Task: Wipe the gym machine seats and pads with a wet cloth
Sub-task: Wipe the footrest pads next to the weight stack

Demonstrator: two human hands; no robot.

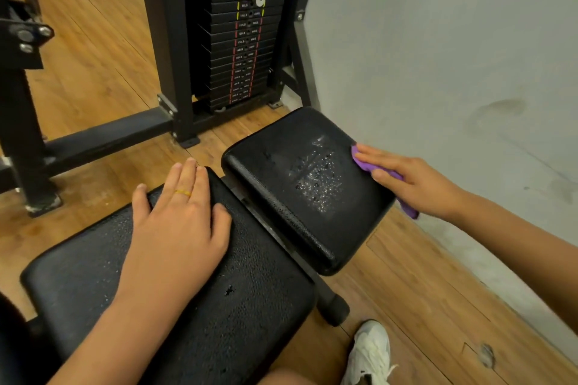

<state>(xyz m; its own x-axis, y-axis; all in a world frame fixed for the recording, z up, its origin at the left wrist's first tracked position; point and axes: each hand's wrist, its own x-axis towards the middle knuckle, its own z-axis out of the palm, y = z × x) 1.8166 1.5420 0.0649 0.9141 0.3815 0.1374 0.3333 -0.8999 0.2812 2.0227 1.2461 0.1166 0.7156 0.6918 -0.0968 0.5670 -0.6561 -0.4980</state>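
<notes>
We press the purple cloth [362, 162] under our right hand [413, 181], fingers flat and straight, at the wall-side edge of the small seat pad [281, 166]. Left of that hand, water beads [319, 187] sit mid-pad, so we judge this pad wetted but only partly wiped. Our left hand [181, 219] rests flat and open on the longer bench pad [250, 291], the 2nd of 2. It carries fine droplets, and we cannot tell whether it is finished. Beyond both hands stands the weight stack [247, 34].
</notes>
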